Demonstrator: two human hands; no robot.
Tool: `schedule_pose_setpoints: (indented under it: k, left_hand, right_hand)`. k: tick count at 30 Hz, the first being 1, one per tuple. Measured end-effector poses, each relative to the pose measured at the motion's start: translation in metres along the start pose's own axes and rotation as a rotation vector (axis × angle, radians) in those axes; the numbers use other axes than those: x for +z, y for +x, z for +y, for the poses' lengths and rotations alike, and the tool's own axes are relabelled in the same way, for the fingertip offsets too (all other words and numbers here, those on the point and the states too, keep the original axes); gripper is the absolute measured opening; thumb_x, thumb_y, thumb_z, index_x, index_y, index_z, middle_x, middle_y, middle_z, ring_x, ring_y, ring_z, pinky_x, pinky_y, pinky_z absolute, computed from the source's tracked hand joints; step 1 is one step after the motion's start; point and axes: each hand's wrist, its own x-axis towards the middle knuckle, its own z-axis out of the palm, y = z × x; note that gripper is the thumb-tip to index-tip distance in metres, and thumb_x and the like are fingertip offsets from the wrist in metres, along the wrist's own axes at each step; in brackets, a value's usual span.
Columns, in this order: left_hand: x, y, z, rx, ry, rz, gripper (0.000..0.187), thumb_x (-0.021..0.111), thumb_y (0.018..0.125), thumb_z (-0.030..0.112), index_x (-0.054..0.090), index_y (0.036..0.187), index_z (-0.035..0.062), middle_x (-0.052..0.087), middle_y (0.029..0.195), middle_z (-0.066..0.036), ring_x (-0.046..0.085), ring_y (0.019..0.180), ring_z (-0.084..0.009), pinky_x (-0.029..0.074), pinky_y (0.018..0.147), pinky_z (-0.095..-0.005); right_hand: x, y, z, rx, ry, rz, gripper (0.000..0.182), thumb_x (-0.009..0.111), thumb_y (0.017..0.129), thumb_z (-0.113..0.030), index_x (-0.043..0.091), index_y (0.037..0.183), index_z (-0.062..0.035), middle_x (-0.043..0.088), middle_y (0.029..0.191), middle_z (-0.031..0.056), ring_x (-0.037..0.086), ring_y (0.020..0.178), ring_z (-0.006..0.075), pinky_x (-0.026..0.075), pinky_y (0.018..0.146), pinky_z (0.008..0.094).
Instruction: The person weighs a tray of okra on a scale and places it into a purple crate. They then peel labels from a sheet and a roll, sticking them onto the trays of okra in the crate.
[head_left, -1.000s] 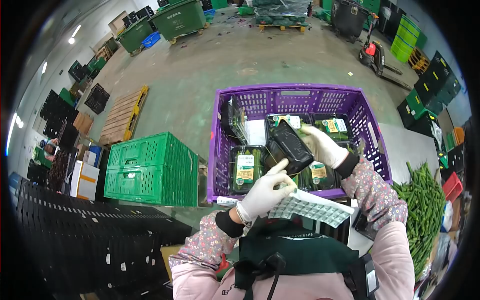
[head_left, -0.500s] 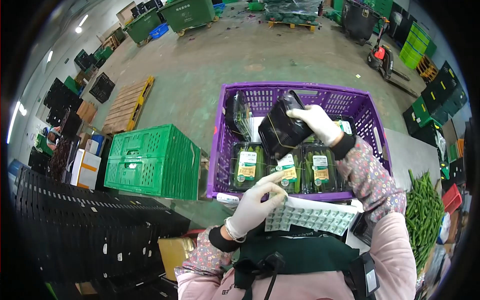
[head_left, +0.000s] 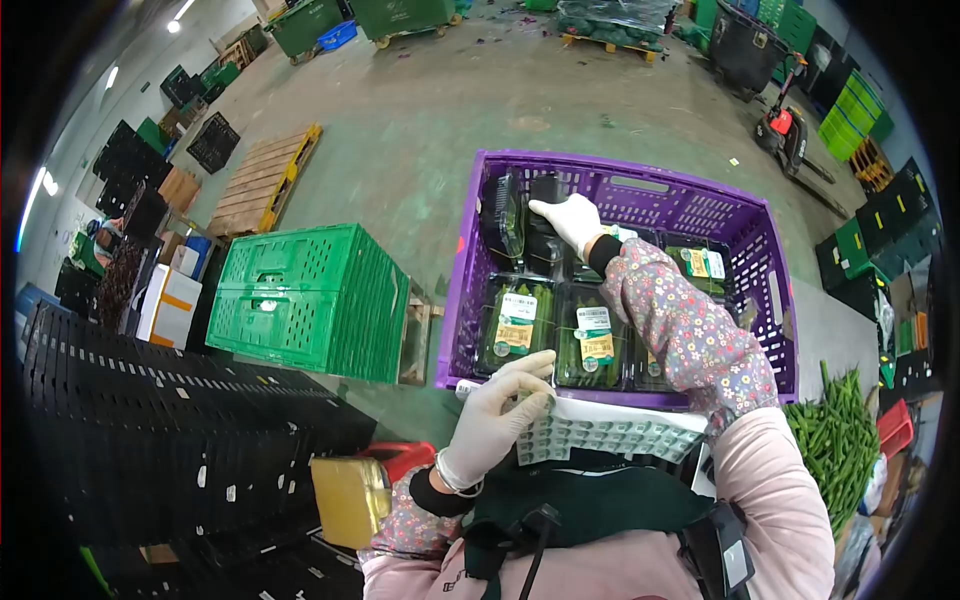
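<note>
The right hand (head_left: pixel 570 222) partly covers a black tray (head_left: pixel 543 252), contents hidden.

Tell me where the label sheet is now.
In the head view, the label sheet is at lower centre, just below the purple crate and right of the left hand.

On my left I see a stack of green crates (head_left: pixel 310 300), with stacked black crates (head_left: pixel 190 430) nearer me and a wooden pallet (head_left: pixel 262 182) on the floor beyond. Far ahead of me, a blue tub (head_left: pixel 337 36) sits between two green bins (head_left: pixel 405 18). To my right, a pallet jack (head_left: pixel 783 130) stands near some lime-green crates (head_left: pixel 850 115).
</note>
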Motion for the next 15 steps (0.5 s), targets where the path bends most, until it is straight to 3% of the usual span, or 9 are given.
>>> schedule_pose_setpoints:
  k: [3, 5, 6, 7, 9, 10, 13, 15]
  left_hand:
    - [-0.002, -0.005, 0.006, -0.032, -0.115, 0.029, 0.009, 0.059, 0.096, 0.001, 0.066, 0.102, -0.0021, 0.051, 0.143, -0.021, 0.058, 0.122, -0.0242, 0.046, 0.099, -0.0342]
    - [-0.003, -0.008, 0.008, -0.112, -0.238, 0.081, 0.009, 0.059, 0.096, 0.002, 0.066, 0.101, -0.0024, 0.054, 0.139, -0.021, 0.061, 0.116, -0.0221, 0.048, 0.095, -0.0323]
    - [-0.004, -0.008, 0.01, -0.19, -0.361, 0.133, 0.009, 0.059, 0.097, 0.002, 0.065, 0.1, -0.0027, 0.058, 0.136, -0.021, 0.064, 0.11, -0.02, 0.05, 0.091, -0.0303]
    - [-0.003, -0.009, 0.014, -0.199, -0.363, 0.127, 0.009, 0.059, 0.097, 0.002, 0.065, 0.1, -0.0027, 0.058, 0.136, -0.021, 0.064, 0.11, -0.02, 0.05, 0.091, -0.0303]
    - [-0.005, -0.007, 0.025, -0.076, -0.241, 0.245, 0.01, 0.058, 0.098, 0.004, 0.065, 0.1, -0.0027, 0.064, 0.127, -0.02, 0.066, 0.1, -0.0159, 0.051, 0.085, -0.027]
    - [-0.008, -0.007, 0.027, -0.056, -0.27, 0.235, 0.01, 0.057, 0.099, 0.0, 0.063, 0.106, -0.0025, 0.063, 0.128, -0.016, 0.061, 0.097, -0.0103, 0.05, 0.086, -0.0248]
    - [-0.009, -0.003, 0.029, -0.044, -0.222, 0.253, 0.009, 0.056, 0.099, 0.0, 0.063, 0.105, -0.0028, 0.065, 0.124, -0.016, 0.062, 0.098, -0.0119, 0.05, 0.087, -0.0259]
    - [-0.008, 0.001, 0.03, -0.048, -0.209, 0.23, 0.009, 0.056, 0.099, 0.0, 0.063, 0.105, -0.0028, 0.066, 0.123, -0.016, 0.062, 0.099, -0.0122, 0.051, 0.087, -0.0263]
  right_hand:
    - [0.006, 0.0, -0.001, -0.031, 0.015, -0.08, 0.087, 0.065, 0.081, -0.066, 0.061, 0.113, 0.0157, 0.067, 0.108, 0.0314, 0.066, 0.105, 0.0388, 0.051, 0.091, 0.0387]
    - [-0.003, 0.004, -0.007, 0.066, 0.183, -0.409, 0.092, 0.058, 0.084, -0.07, 0.06, 0.118, 0.0153, 0.065, 0.116, 0.0316, 0.065, 0.109, 0.0366, 0.048, 0.094, 0.0393]
    - [-0.018, 0.004, -0.007, 0.03, 0.142, -0.508, 0.097, 0.053, 0.087, -0.072, 0.054, 0.128, 0.0159, 0.059, 0.129, 0.0321, 0.058, 0.12, 0.0353, 0.043, 0.102, 0.0401]
    - [-0.025, -0.005, -0.006, 0.036, 0.256, -0.463, 0.1, 0.054, 0.087, -0.071, 0.047, 0.135, 0.0164, 0.051, 0.139, 0.0316, 0.05, 0.128, 0.0352, 0.038, 0.108, 0.0412]
    - [-0.032, 0.002, 0.008, 0.067, 0.238, -0.478, 0.092, 0.054, 0.09, -0.068, 0.047, 0.139, 0.0094, 0.053, 0.139, 0.0236, 0.048, 0.13, 0.0314, 0.039, 0.105, 0.0408]
    - [-0.043, -0.011, 0.003, 0.0, 0.183, -0.379, 0.091, 0.055, 0.09, -0.067, 0.048, 0.14, 0.0078, 0.053, 0.14, 0.0228, 0.047, 0.132, 0.0314, 0.037, 0.108, 0.039]
    - [-0.092, -0.055, -0.011, -0.146, 0.212, -0.435, 0.069, 0.055, 0.096, -0.054, 0.054, 0.136, 0.0031, 0.059, 0.134, 0.0163, 0.055, 0.122, 0.0216, 0.042, 0.104, 0.0338]
    - [-0.126, -0.088, -0.011, -0.206, 0.399, -0.544, 0.059, 0.054, 0.099, -0.046, 0.056, 0.135, 0.001, 0.061, 0.132, 0.0137, 0.056, 0.12, 0.019, 0.044, 0.102, 0.0319]
